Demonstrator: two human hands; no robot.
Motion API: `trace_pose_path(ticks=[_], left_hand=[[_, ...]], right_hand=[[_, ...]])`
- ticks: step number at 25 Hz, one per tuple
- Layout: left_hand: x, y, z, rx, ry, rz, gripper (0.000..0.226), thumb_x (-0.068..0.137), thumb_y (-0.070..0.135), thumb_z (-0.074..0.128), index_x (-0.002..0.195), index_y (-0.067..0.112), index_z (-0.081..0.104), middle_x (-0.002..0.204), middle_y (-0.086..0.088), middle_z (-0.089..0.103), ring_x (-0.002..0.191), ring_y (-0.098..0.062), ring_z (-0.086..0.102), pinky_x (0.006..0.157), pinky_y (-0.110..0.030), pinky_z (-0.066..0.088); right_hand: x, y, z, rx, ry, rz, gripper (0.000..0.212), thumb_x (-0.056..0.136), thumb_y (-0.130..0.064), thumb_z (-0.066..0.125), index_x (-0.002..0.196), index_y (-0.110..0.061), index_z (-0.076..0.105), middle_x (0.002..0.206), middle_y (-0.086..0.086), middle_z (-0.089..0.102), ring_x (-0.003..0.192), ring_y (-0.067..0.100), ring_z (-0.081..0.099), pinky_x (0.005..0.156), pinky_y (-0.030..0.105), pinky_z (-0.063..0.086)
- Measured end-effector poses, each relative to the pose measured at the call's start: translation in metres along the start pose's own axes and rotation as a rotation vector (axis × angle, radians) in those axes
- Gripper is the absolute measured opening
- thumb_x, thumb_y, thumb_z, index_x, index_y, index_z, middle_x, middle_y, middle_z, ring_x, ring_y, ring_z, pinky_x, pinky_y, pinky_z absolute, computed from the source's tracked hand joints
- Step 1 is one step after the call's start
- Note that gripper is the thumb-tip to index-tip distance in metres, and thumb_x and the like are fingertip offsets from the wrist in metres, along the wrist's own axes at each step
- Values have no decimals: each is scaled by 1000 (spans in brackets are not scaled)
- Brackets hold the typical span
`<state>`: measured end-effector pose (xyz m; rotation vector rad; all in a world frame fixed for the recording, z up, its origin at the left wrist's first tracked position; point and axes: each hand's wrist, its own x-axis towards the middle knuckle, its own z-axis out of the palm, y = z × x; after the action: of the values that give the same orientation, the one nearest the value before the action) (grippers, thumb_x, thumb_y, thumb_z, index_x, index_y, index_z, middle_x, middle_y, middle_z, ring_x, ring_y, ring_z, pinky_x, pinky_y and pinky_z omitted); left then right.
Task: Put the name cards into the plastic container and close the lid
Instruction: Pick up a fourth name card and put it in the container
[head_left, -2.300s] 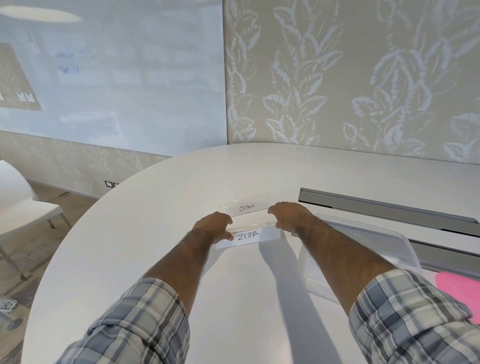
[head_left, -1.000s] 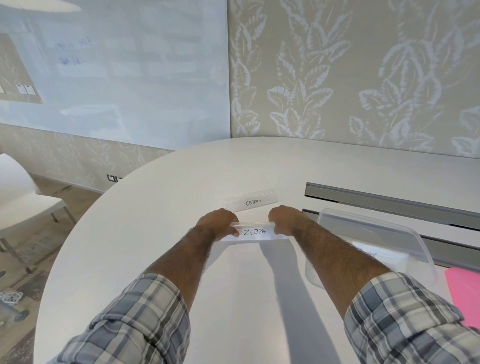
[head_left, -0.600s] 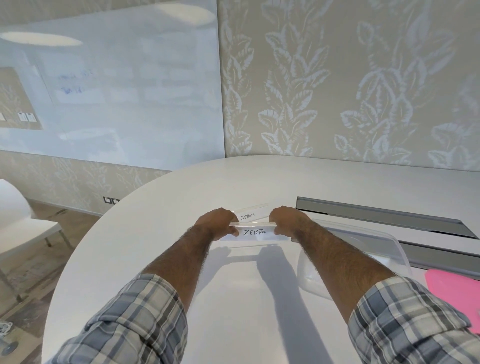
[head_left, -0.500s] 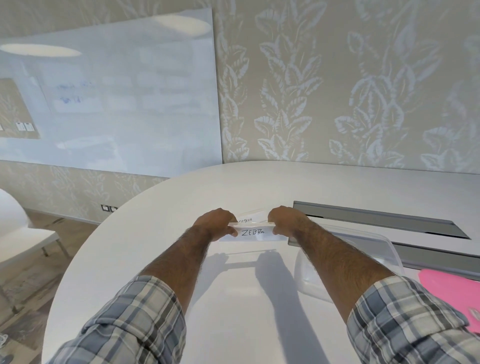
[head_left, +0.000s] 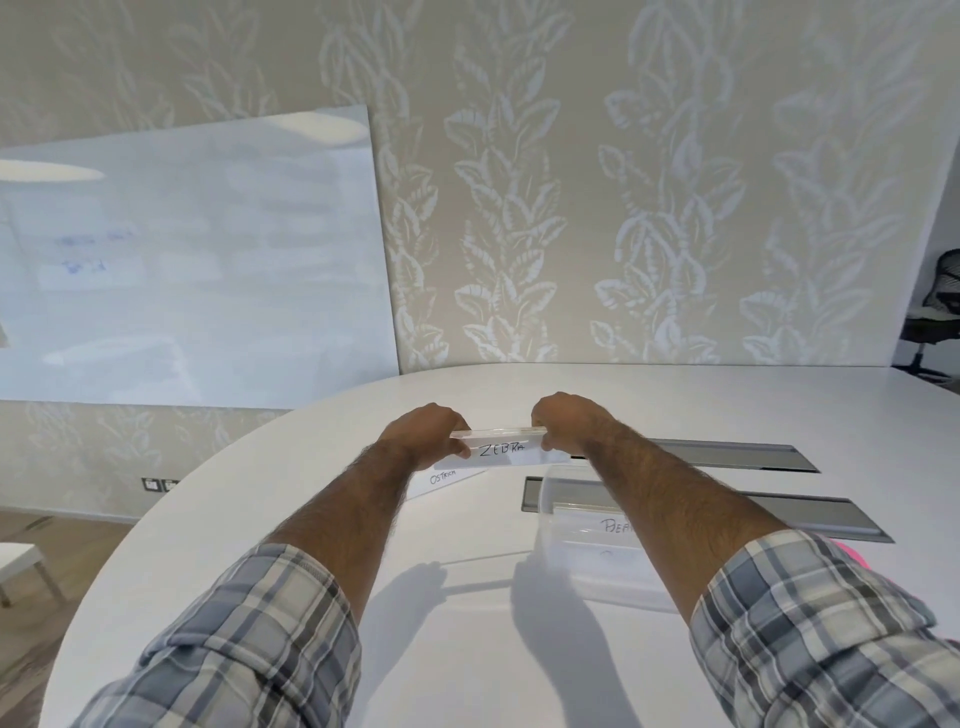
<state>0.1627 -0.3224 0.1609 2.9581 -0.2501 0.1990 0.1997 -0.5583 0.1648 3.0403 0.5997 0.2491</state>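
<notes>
- Two hands hold one name card, the ZEBRA card (head_left: 501, 451), in the air above the white table (head_left: 270, 499).
- The left hand (head_left: 423, 432) grips the card's left end, thumb in front and fingers (head_left: 456, 422) curled over the top edge.
- The right hand (head_left: 565, 423) pinches the right end the same way.
- The card stretches level between the two sets of fingers, its writing facing the person.
- A second card, the OSTRICH card (head_left: 445, 478), lies flat on the table just below the left fingers, partly hidden by the left wrist.
- The clear plastic container (head_left: 558, 571) sits open below the right fingers, under the right forearm.
- Another written card (head_left: 618, 526) lies inside the container.
</notes>
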Motion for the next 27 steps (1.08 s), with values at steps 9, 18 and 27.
trace_pose_path(ticks=[9,18,27], left_hand=[[11,71,12,-31,-29,111,34,83,36,74,117,34,70,108,5,69,98,-19,63,75,-30,47],[30,127,49,-67,-36,171,44,85,35,73,128,28,65,128,1,63,119,-23,58,88,-33,47],[34,141,79,-49,-134,166,39,86,24,74,124,23,67,126,-4,64,111,-26,63,84,-32,47]], right_hand=[[-53,57,-8,-3,-21,128,30,84,-19,72,113,-17,64,117,4,63,102,26,64,76,32,47],[-90,106,8,-69,-52,221,33,85,-19,71,116,-16,64,121,5,63,109,27,61,86,34,47],[-90,114,33,-115,-165,203,29,81,-15,71,110,-15,66,116,5,67,103,28,65,78,32,50]])
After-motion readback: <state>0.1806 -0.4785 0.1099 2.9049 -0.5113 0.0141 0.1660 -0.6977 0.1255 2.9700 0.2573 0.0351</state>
